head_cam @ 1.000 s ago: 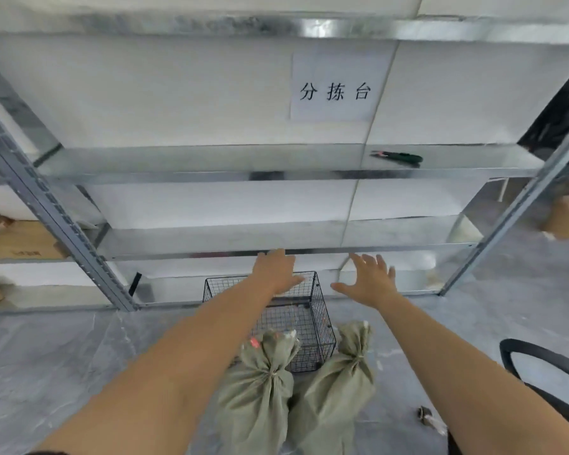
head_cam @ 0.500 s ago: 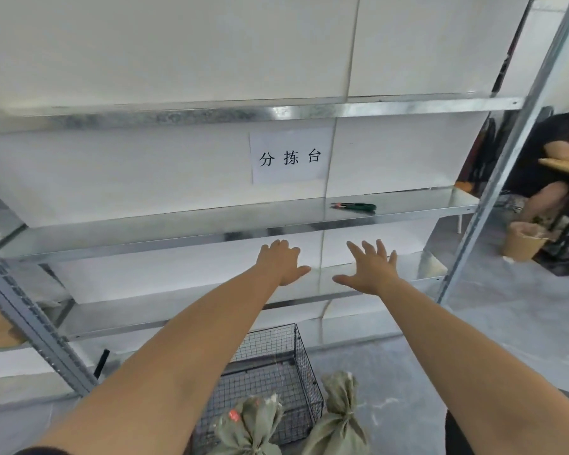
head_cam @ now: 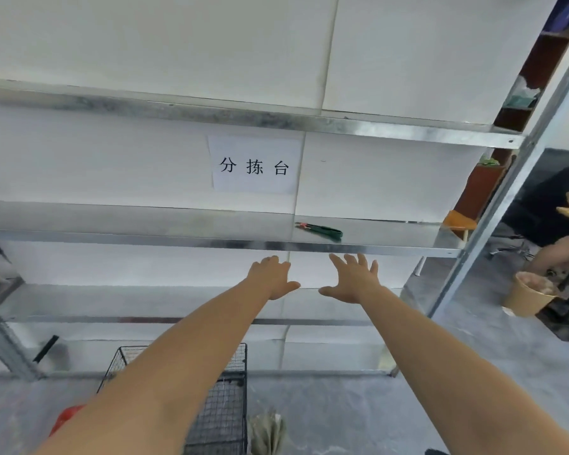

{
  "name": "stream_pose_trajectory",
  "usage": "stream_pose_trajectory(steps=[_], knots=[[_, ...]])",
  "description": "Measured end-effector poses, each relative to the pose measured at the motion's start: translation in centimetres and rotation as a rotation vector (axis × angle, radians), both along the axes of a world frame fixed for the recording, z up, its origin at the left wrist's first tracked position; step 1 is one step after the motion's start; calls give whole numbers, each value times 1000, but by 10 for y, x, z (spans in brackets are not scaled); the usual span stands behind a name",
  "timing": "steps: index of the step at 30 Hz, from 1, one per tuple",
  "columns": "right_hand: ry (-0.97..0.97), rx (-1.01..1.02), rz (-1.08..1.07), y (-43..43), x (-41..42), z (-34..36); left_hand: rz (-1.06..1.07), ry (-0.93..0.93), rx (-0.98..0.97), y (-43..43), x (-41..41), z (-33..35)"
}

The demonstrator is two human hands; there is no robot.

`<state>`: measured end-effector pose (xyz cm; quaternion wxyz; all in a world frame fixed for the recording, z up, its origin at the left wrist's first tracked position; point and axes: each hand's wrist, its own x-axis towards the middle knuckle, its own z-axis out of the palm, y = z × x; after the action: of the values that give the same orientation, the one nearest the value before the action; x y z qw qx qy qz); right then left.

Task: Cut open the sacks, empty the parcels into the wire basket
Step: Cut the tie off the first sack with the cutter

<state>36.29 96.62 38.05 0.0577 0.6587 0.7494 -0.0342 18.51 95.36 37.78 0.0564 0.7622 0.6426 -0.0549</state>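
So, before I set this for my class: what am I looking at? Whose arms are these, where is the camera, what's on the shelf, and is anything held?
No machine here: these are a person's two bare arms, filmed by one wide-angle camera worn on their head, so you see what they see. The left hand and right hand are stretched forward, fingers open, holding nothing, and appear just below a metal shelf. On that shelf lies a green-handled cutting tool; its exact kind is unclear. A paper sign is stuck to the wall above. On the floor stands a wire basket, partly hidden by the left arm, with the top of a sack beside it. Another person sits at the far right.
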Motion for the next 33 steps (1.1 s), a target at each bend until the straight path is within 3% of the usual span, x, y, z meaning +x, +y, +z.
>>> stream_pose_trajectory(steps=[21, 33], knots=[[98, -31, 14, 125, 56, -33, 5, 99, -16, 123, 68, -19], [157, -28, 146, 283, 56, -63, 132, 55, -69, 251, 83, -51]])
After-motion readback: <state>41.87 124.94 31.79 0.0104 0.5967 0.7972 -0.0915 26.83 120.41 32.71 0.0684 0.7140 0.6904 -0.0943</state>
